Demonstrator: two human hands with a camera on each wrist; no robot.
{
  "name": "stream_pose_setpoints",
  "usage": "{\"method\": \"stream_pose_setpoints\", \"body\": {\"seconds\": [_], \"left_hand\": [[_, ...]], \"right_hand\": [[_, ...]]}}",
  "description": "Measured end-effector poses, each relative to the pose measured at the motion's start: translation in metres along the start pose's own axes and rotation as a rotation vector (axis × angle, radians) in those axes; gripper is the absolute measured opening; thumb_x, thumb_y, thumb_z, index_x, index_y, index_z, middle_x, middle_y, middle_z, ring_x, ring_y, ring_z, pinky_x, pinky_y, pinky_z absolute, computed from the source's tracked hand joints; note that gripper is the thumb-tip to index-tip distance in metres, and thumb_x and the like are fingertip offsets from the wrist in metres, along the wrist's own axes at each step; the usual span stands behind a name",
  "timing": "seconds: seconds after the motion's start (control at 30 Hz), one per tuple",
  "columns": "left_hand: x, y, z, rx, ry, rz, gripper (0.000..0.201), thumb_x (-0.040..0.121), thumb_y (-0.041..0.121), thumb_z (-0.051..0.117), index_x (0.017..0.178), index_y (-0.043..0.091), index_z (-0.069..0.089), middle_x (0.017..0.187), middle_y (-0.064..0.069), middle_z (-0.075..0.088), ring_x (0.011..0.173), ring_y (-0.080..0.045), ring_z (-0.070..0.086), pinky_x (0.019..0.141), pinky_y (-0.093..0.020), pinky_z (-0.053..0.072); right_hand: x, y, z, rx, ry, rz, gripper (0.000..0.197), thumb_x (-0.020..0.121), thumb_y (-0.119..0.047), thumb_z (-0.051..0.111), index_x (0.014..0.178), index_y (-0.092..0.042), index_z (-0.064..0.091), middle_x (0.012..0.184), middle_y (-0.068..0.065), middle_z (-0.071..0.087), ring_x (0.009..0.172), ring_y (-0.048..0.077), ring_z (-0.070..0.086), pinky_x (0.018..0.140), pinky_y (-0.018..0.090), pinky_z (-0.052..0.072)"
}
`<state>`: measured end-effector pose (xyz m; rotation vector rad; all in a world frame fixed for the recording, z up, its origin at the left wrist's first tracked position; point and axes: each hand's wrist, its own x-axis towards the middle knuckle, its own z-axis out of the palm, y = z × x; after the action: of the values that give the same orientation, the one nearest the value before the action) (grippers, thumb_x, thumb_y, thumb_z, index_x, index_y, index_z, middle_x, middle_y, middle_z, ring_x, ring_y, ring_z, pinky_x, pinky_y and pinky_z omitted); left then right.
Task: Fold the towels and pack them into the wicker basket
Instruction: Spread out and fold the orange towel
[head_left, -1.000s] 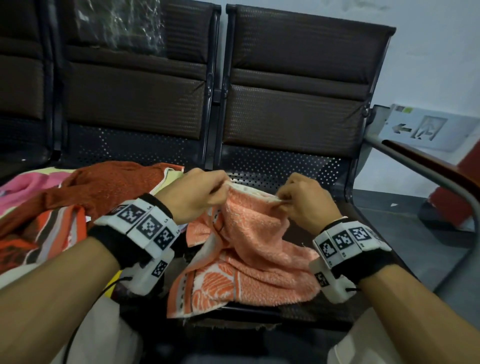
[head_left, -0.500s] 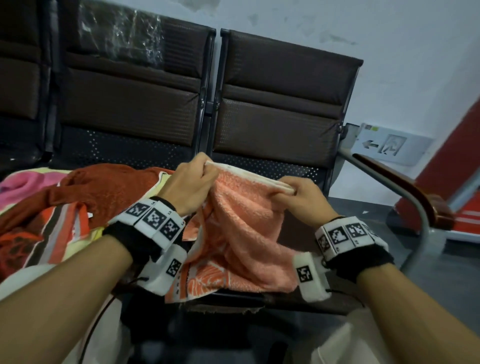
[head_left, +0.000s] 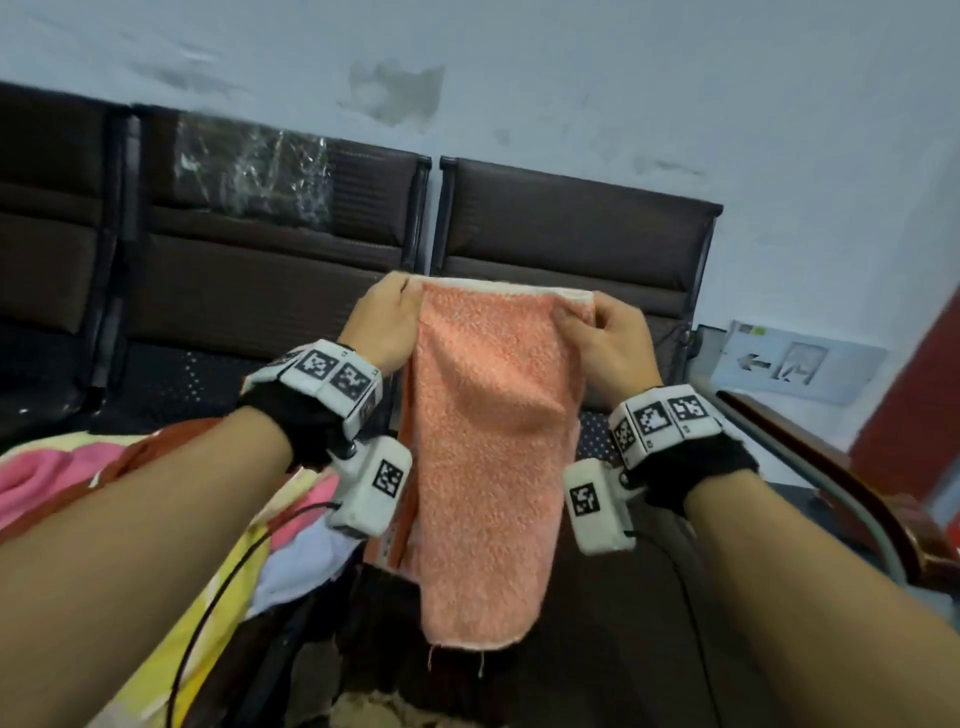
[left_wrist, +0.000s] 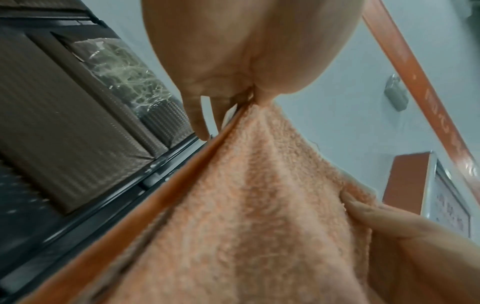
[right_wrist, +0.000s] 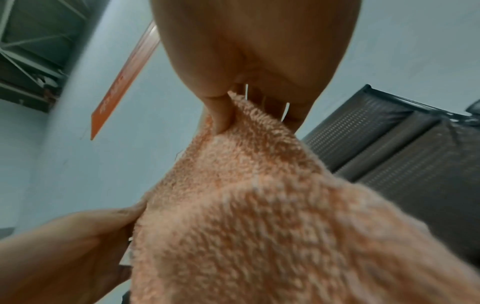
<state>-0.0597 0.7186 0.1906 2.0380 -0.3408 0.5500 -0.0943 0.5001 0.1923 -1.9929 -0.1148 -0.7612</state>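
Note:
A peach terry towel (head_left: 483, 457) hangs straight down in front of the bench, held up by its white top edge. My left hand (head_left: 387, 317) pinches the top left corner and my right hand (head_left: 605, 338) pinches the top right corner. In the left wrist view the towel (left_wrist: 233, 216) drops from my pinching left hand (left_wrist: 246, 90), with the other hand's fingers on its far edge. In the right wrist view my right hand (right_wrist: 231, 107) pinches the towel (right_wrist: 259, 216) between thumb and fingers. No wicker basket shows in any view.
A heap of other towels (head_left: 104, 467) in pink, rust, yellow and pale blue lies on the seat at the left. Dark brown bench backrests (head_left: 561, 249) stand behind, against a pale wall. A metal armrest with a wooden top (head_left: 852, 499) runs along the right.
Both hands have raised the peach towel off the seat and spread apart, so it now hangs stretched and flat instead of bunched. The head view has tilted upward.

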Motion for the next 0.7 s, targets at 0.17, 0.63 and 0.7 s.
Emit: {"method": "stream_pose_setpoints", "body": {"seconds": [0.17, 0.63, 0.7], "left_hand": [[0.028, 0.031, -0.002, -0.225, 0.079, 0.076, 0.028, 0.101, 0.022, 0.033, 0.100, 0.009, 0.057, 0.098, -0.002, 0.059, 0.089, -0.014, 0.053, 0.082, -0.034, 0.044], [-0.190, -0.065, 0.051, -0.227, -0.304, -0.202, 0.026, 0.101, 0.025, 0.036, 0.098, 0.012, 0.059, 0.097, -0.004, 0.062, 0.093, -0.016, 0.055, 0.091, -0.039, 0.043], [-0.218, -0.070, 0.053, -0.238, -0.301, -0.191, 0.025, 0.100, 0.031, 0.037, 0.092, 0.023, 0.059, 0.091, 0.004, 0.063, 0.087, -0.009, 0.056, 0.085, -0.035, 0.045]], "right_hand": [[0.011, -0.024, -0.016, 0.034, 0.131, -0.195, 0.022, 0.089, -0.024, 0.061, 0.089, -0.002, 0.063, 0.090, 0.015, 0.067, 0.082, 0.016, 0.061, 0.080, 0.035, 0.050], [-0.188, 0.068, -0.037, -0.133, -0.313, 0.251, 0.014, 0.091, -0.020, 0.060, 0.101, -0.014, 0.068, 0.097, 0.000, 0.070, 0.094, 0.011, 0.062, 0.083, 0.026, 0.047], [-0.210, 0.075, -0.038, -0.094, -0.296, 0.294, 0.019, 0.095, -0.022, 0.055, 0.109, -0.016, 0.066, 0.104, -0.002, 0.068, 0.101, 0.010, 0.060, 0.085, 0.024, 0.044]]}}
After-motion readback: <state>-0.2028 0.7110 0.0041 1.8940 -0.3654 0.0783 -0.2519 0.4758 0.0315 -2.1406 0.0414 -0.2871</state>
